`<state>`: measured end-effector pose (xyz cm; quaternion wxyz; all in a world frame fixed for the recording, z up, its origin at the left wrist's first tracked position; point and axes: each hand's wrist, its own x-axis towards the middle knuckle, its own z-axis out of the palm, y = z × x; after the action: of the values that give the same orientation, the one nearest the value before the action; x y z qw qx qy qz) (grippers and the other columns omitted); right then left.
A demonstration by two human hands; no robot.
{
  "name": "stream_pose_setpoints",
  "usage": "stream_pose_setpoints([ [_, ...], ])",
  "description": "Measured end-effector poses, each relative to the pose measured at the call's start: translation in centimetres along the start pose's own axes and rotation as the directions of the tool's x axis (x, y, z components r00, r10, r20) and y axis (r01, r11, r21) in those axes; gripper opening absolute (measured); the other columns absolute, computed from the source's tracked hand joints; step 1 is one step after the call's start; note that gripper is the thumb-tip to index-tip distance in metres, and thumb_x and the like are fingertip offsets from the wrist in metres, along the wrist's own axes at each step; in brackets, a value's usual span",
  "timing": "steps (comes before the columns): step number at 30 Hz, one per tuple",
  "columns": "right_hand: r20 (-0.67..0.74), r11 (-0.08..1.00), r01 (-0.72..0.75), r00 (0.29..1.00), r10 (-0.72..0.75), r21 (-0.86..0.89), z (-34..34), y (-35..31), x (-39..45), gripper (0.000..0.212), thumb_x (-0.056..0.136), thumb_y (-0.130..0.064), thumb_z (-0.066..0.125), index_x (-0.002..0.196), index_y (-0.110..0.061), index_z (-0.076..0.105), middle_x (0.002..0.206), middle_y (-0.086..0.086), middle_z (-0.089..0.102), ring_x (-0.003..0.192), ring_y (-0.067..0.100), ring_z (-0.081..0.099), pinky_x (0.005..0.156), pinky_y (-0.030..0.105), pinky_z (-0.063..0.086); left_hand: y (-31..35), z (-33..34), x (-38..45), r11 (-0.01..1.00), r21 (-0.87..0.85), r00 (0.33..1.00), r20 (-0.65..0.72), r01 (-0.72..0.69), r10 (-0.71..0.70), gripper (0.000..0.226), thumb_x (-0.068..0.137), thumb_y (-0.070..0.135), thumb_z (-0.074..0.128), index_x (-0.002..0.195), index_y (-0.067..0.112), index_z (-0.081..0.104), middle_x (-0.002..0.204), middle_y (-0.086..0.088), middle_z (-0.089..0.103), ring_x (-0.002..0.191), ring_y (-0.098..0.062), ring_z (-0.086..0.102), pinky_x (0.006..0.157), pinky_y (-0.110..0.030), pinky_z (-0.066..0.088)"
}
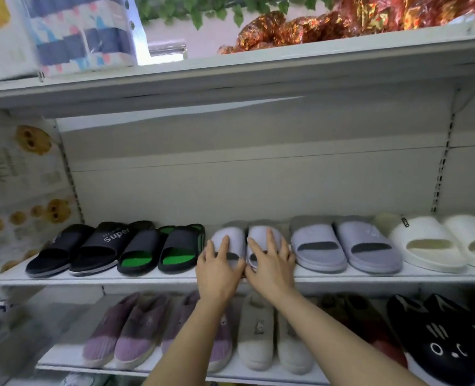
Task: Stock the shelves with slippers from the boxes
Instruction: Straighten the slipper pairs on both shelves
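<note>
- Middle shelf (pixel 175 277): white metal board carrying one row of slippers, toes toward the front edge.
- Lilac slipper pair (pixel 232 240): stands on the middle shelf at about mid-length, heels toward the back panel, the two slippers side by side and touching or nearly so.
- Left hand (pixel 218 270): lies palm-down on the left slipper of the lilac pair; fingers straight and spread over the strap, thumb at the toe near the front edge. Grip released; the hand presses, it does not clasp.
- Right hand (pixel 271 264): lies palm-down on the right slipper of the lilac pair; fingers straight and fanned over the strap. Grip released; contact by flat fingers only.
- The two hands meet at the thumbs, at the front edge of the shelf.
- Left of the lilac pair: black-and-green pair (pixel 164 250), just beside it; further left, black pair (pixel 77 247) marked "Super", near the left end.
- Right of the lilac pair: grey-lilac pair (pixel 344 246), just beside it; then white pair (pixel 439 243) at the right end.
- Lower shelf (pixel 72 358): purple closed slippers (pixel 119 332) at the left, beige slippers (pixel 255 332) in the middle, black cat-face slippers (pixel 442 338) at the right.
- Top shelf (pixel 258 71): patterned packs (pixel 86 32) at the left, foil-wrapped goods (pixel 300 29) at the right.
</note>
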<state>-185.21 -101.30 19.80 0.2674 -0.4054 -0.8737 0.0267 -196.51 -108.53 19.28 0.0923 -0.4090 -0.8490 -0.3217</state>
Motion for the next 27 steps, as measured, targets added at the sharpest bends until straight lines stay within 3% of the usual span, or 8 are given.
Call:
stream_pose_setpoints([
  [3, -0.004, 0.999, 0.001, 1.000, -0.001, 0.050, -0.7, -0.2, -0.7, 0.067, 0.091, -0.051, 0.049, 0.152, -0.042, 0.020, 0.164, 0.005, 0.001, 0.147, 0.038, 0.007, 0.118, 0.053, 0.011, -0.3, -0.2, 0.0, 1.000, 0.011, 1.000, 0.020, -0.015, 0.015, 0.071, 0.092, 0.059, 0.050, 0.154, 0.031, 0.030, 0.160, -0.015, 0.026, 0.141, -0.037, 0.033, 0.115, -0.042, 0.029],
  [7, -0.076, 0.994, 0.015, 0.997, -0.006, 0.111, -3.2, 1.3, -2.8, 0.067, 0.092, -0.048, 0.051, 0.152, -0.039, 0.023, 0.163, 0.002, 0.011, 0.148, 0.029, 0.011, 0.116, 0.047, 0.016, 1.6, -1.3, -0.8, 0.999, -0.023, 0.995, -0.095, -0.044, 0.042, 0.070, 0.093, 0.058, 0.050, 0.153, 0.026, 0.033, 0.161, -0.015, 0.027, 0.144, -0.037, 0.028, 0.116, -0.046, 0.026],
  [12, -0.313, 0.994, -0.072, 0.945, 0.095, 0.082, -6.7, 8.5, -5.1, 0.065, 0.074, -0.040, 0.065, 0.137, -0.026, 0.055, 0.145, 0.011, 0.049, 0.129, 0.038, 0.045, 0.100, 0.054, 0.044, 8.1, -0.6, -2.8, 0.970, -0.154, 0.980, -0.092, -0.187, 0.175, 0.070, 0.091, 0.054, 0.051, 0.150, 0.020, 0.039, 0.160, -0.017, 0.029, 0.145, -0.036, 0.026, 0.118, -0.045, 0.023],
  [16, -0.310, 0.976, -0.207, 0.925, 0.220, 0.073, -8.7, 14.1, -5.5, 0.068, 0.071, -0.041, 0.066, 0.137, -0.028, 0.055, 0.146, 0.015, 0.047, 0.131, 0.043, 0.041, 0.101, 0.057, 0.040, 13.6, 1.4, -4.7, 0.942, -0.194, 0.961, -0.019, -0.274, 0.276, 0.071, 0.094, 0.050, 0.055, 0.154, 0.022, 0.030, 0.164, -0.014, 0.017, 0.148, -0.033, 0.019, 0.119, -0.041, 0.019],
  [18, -0.245, 0.970, -0.242, 0.939, 0.240, 0.023, -9.1, 16.4, -5.3, 0.071, 0.076, -0.050, 0.066, 0.143, -0.034, 0.046, 0.153, 0.013, 0.035, 0.137, 0.041, 0.032, 0.106, 0.054, 0.032, 15.6, 2.7, -5.3, 0.945, -0.174, 0.958, 0.029, -0.278, 0.287, 0.075, 0.094, 0.050, 0.056, 0.156, 0.023, 0.024, 0.165, -0.014, 0.012, 0.149, -0.033, 0.017, 0.120, -0.042, 0.020],
  [22, -0.126, 0.965, -0.261, 0.958, 0.257, -0.019, -8.8, 19.5, -4.9, 0.076, 0.082, -0.065, 0.056, 0.149, -0.043, 0.027, 0.161, 0.007, 0.013, 0.143, 0.039, 0.015, 0.113, 0.050, 0.018, 17.8, 5.6, -6.1, 0.985, -0.031, 0.980, 0.104, -0.169, 0.171, 0.083, 0.092, 0.061, 0.050, 0.158, 0.025, 0.014, 0.165, -0.014, 0.006, 0.149, -0.036, 0.014, 0.119, -0.043, 0.019],
  [27, -0.118, 0.982, -0.185, 0.975, 0.188, 0.042, -7.5, 20.8, -4.1, 0.073, 0.082, -0.063, 0.058, 0.147, -0.039, 0.036, 0.160, 0.012, 0.018, 0.138, 0.043, 0.025, 0.112, 0.051, 0.025, 18.8, 7.2, -6.4, 0.999, 0.016, 0.995, 0.081, -0.052, 0.050, 0.088, 0.088, 0.066, 0.051, 0.157, 0.023, 0.017, 0.164, -0.017, 0.012, 0.147, -0.036, 0.024, 0.115, -0.044, 0.029],
])
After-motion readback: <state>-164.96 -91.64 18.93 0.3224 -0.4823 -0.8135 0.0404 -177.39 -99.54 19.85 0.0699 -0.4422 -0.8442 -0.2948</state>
